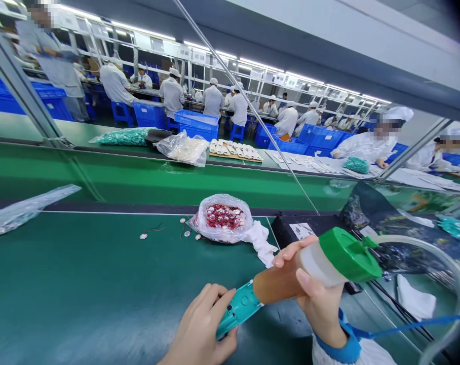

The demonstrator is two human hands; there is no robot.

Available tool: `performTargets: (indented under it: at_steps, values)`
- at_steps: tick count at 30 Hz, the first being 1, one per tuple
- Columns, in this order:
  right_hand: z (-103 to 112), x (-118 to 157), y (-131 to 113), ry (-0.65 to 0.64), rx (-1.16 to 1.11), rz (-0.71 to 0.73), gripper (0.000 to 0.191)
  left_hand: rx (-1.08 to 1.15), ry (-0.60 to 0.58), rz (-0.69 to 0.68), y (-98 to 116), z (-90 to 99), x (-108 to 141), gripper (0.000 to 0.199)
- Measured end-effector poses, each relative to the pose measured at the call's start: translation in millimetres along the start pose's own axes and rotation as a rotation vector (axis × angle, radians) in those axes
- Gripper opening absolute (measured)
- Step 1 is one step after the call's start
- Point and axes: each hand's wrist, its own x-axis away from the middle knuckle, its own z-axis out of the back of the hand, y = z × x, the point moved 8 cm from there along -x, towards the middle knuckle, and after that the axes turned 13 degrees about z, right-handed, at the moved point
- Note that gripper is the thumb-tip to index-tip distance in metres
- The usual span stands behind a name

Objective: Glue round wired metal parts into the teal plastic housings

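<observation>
My left hand (205,324) is wrapped round a teal plastic shell (243,304) above the green table, its hollow side facing up. My right hand (317,299) grips a tilted dispensing bottle (281,279) with brown liquid inside and a green cap (347,256). The bottle's lower end overlaps the far end of the shell; its tip is hidden, so I cannot tell whether they touch. A clear hose runs from the cap. Around my right wrist is a blue band (346,342).
Beyond my hands sits an open bag (224,218) of red-wired discs, with loose discs (144,236) to its left. White tissue (261,243) lies beside it. A black box (306,225), dark bags and cables occupy the right. Co-workers sit behind the conveyor (139,175).
</observation>
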Motion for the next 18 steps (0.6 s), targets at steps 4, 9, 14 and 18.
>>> performTargets:
  at_steps: [4,9,14,18]
  values:
    - [6,-2,-5,0.06,-0.031,0.019,0.026,-0.025,0.004,-0.007,-2,-0.4,1,0.047]
    - [32,-6,3,0.392,-0.136,-0.107,0.028,-0.047,0.014,-0.008,-4,0.5,-1,0.045]
    - [89,-11,20,0.858,-0.19,-0.164,0.022,-0.052,0.041,-0.028,-11,1.8,-2,0.044]
    - [137,-26,25,0.982,-0.182,-0.121,0.02,-0.005,0.025,-0.003,-23,-1.4,-3,0.044]
